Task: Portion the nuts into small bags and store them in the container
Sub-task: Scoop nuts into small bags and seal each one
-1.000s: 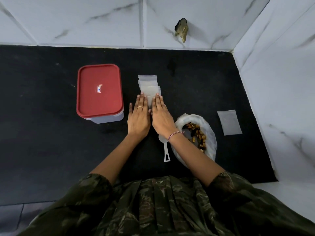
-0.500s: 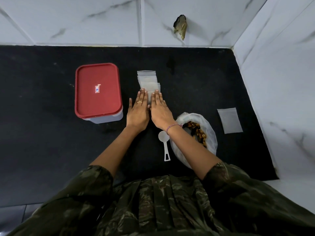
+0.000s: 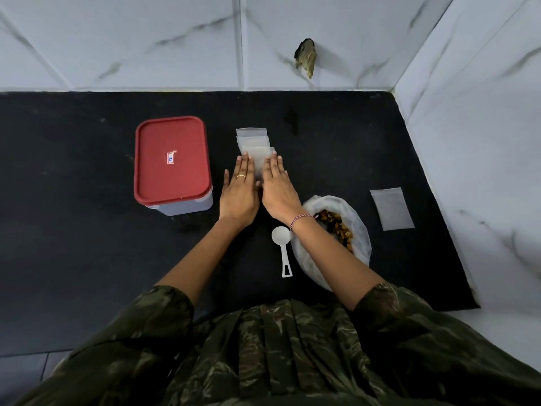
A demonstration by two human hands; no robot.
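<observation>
A stack of small clear bags (image 3: 253,142) lies on the black counter (image 3: 87,230) in the middle. My left hand (image 3: 238,191) and my right hand (image 3: 278,189) rest flat, palms down, on either side of the stack's near end, fingers straight and touching the bags. A container with a red lid (image 3: 172,159) stands shut to the left. A white plastic bag of brown nuts (image 3: 336,230) lies open to the right, under my right forearm. A white scoop (image 3: 282,247) lies beside it.
One single small bag (image 3: 392,208) lies flat at the right, near the marble side wall (image 3: 483,142). A tiled back wall borders the counter, with a broken hole (image 3: 306,58) in it. My camouflage clothing fills the bottom of the view.
My hands have parted slightly along the stack, showing more of the bags between them. The view has shifted a little; nothing else moved.
</observation>
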